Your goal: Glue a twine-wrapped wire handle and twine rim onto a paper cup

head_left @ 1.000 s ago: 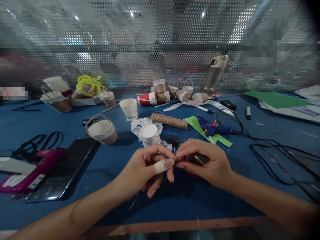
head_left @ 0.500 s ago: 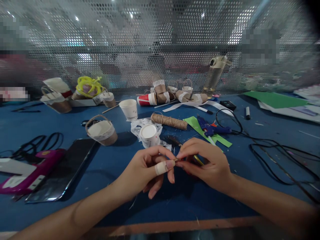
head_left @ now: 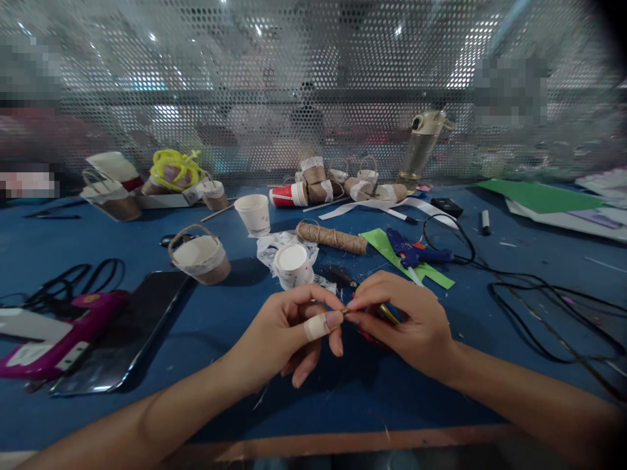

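Note:
My left hand (head_left: 289,329) and my right hand (head_left: 401,320) meet fingertip to fingertip above the blue table (head_left: 206,326). Both pinch a tiny brown piece, probably twine, too small to name for sure. A tan plaster wraps my left thumb. My right hand also covers a tool with red and yellow parts (head_left: 386,314), mostly hidden under the palm. Just beyond my fingers lie a white paper cup on its side on lace (head_left: 292,264) and a roll of jute twine (head_left: 332,237).
A blue glue gun (head_left: 414,253) lies on green paper with its black cable (head_left: 529,294) looping right. A jute-wrapped cup basket (head_left: 200,256), a dark phone (head_left: 127,326), a pink device (head_left: 63,333), more cups and baskets (head_left: 343,183) and a bottle (head_left: 424,147) stand before a perforated screen.
Almost nothing has changed. My hands stay joined at the fingertips, with only slight shifts of the right fingers.

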A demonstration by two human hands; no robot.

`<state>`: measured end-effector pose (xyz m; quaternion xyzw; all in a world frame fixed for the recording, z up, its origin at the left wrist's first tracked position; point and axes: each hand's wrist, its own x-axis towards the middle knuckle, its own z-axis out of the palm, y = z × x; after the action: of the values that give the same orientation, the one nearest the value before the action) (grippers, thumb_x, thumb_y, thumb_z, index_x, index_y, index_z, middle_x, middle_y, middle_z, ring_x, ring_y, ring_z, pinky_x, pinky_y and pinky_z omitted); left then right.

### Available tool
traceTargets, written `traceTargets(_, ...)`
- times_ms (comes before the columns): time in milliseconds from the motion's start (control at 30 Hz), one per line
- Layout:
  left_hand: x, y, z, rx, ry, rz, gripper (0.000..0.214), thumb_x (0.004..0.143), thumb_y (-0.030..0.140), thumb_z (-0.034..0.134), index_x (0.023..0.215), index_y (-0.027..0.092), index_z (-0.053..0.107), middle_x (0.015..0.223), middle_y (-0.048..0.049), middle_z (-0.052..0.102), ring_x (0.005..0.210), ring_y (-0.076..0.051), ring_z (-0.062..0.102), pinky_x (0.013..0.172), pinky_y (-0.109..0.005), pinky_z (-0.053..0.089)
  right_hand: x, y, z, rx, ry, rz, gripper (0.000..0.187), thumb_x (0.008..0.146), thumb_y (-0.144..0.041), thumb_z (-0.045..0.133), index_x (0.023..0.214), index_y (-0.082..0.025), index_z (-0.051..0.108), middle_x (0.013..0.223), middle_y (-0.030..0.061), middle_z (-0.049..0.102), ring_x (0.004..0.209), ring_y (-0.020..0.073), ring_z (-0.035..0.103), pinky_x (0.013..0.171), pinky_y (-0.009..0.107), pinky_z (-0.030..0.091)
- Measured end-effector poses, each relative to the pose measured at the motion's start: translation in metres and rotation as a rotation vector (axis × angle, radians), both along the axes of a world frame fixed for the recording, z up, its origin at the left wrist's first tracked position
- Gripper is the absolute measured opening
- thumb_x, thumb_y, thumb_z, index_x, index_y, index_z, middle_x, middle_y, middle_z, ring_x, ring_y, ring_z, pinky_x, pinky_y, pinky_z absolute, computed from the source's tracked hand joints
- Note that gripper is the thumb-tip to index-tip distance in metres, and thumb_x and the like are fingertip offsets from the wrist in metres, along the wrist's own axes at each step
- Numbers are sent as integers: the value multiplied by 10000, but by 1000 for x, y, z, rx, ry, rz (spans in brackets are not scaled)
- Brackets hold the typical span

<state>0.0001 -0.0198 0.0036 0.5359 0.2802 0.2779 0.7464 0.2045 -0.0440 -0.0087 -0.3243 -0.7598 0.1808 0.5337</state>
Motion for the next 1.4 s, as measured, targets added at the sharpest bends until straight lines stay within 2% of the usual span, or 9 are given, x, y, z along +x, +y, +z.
traceTargets(200, 0, -1, 0, 24, 15, 21, 151, 928, 306, 644, 974, 164, 626, 655, 7, 710, 278, -23, 507, 258, -58, 265, 0, -1, 0, 27, -28, -16, 60, 852, -156, 723, 907, -173, 706, 809, 54, 700, 726, 154, 669, 596, 248, 552)
traceTargets(467, 0, -1, 0, 48, 35, 48, 154, 926, 303, 646, 978, 158, 629, 660, 2, 711, 279, -26, 510, 262, -67, 261, -1, -1, 0, 85, -104, -79, 64, 876, -175, 698, 934, -202, 702, 810, 44, 726, 696, 155, 686, 608, 261, 559)
traceTargets(700, 0, -1, 0, 71, 33, 59, 167, 923, 314, 649, 977, 156, 634, 659, -6, 713, 276, -35, 509, 256, -79, 255, -1, -1, -2, 55, -103, -41, 136, 859, -196, 717, 992, -207, 688, 825, 35, 710, 601, 113, 615, 540, 233, 539)
traceTargets(933, -1, 0, 1, 56, 35, 39, 146, 926, 313, 650, 959, 172, 641, 672, 5, 719, 293, -22, 524, 272, -52, 284, 0, -2, 1, 44, -94, -35, 119, 856, -173, 713, 973, -169, 688, 826, 50, 704, 601, 106, 615, 542, 221, 536)
traceTargets(1400, -2, -1, 1, 80, 52, 8, 140, 928, 308, 650, 978, 177, 654, 680, 8, 724, 309, -11, 533, 288, -33, 303, -2, -2, 0, 68, -51, -41, 45, 849, -143, 715, 869, -167, 684, 799, 59, 706, 704, 156, 691, 563, 237, 555)
